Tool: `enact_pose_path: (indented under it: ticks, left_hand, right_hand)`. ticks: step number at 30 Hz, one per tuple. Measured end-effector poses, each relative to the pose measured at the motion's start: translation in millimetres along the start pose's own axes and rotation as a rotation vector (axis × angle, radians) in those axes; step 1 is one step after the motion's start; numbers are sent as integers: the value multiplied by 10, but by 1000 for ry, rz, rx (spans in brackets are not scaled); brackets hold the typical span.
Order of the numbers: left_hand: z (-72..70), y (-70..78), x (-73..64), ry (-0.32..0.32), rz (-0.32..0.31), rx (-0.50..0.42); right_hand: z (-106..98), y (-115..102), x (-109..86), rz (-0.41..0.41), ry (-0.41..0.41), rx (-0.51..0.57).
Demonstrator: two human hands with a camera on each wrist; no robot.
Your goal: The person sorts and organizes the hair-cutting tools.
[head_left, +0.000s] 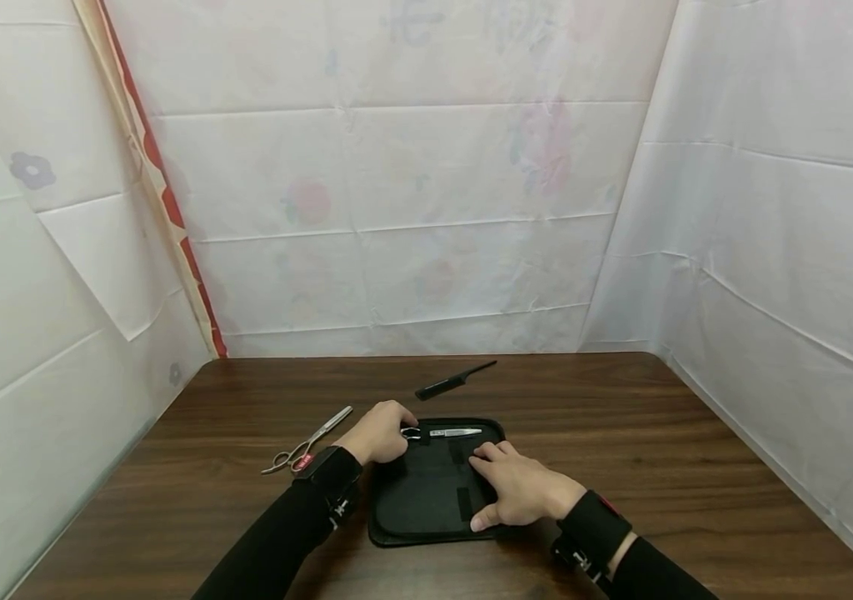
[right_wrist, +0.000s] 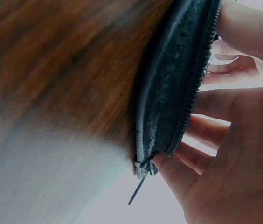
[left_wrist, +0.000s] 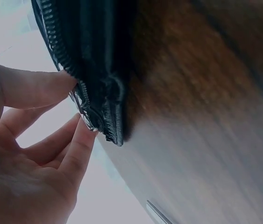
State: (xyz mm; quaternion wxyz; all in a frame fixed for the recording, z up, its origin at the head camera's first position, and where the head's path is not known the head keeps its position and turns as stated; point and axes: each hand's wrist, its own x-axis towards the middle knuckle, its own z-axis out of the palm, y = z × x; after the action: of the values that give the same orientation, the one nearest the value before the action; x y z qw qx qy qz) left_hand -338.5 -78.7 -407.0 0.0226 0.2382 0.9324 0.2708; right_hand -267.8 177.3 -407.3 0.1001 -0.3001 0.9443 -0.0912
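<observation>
A black zip case (head_left: 426, 492) lies on the table with its inside facing up and dark straps across it. Scissors (head_left: 456, 432) lie along its far end, blades to the right, passing under a strap. At the far left corner my left hand (head_left: 377, 433) holds the scissors' ring handles between thumb and fingers, against the zipper edge (left_wrist: 52, 32). My right hand (head_left: 520, 483) rests on the case's right side with fingers spread, and its fingertips touch the zipped rim (right_wrist: 187, 112). The left fingers partly hide the rings.
Left of the case lies a second pair of scissors (head_left: 310, 442) with a red tag by its rings. A black tail comb (head_left: 452, 384) lies beyond the case. White sheeting (head_left: 411, 275) hangs behind the wooden table (head_left: 659, 467) and along both sides.
</observation>
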Motion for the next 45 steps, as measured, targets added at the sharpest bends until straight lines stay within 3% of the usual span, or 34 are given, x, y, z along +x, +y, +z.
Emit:
enact_pose_path:
  ticks: [28,45]
  left_hand:
    - [45,79,8,-10,-32,33]
    - [46,63,9,-16,-14,47]
  right_hand:
    - [14,15,9,-6,4,15]
    - [14,16,6,-6,1,24]
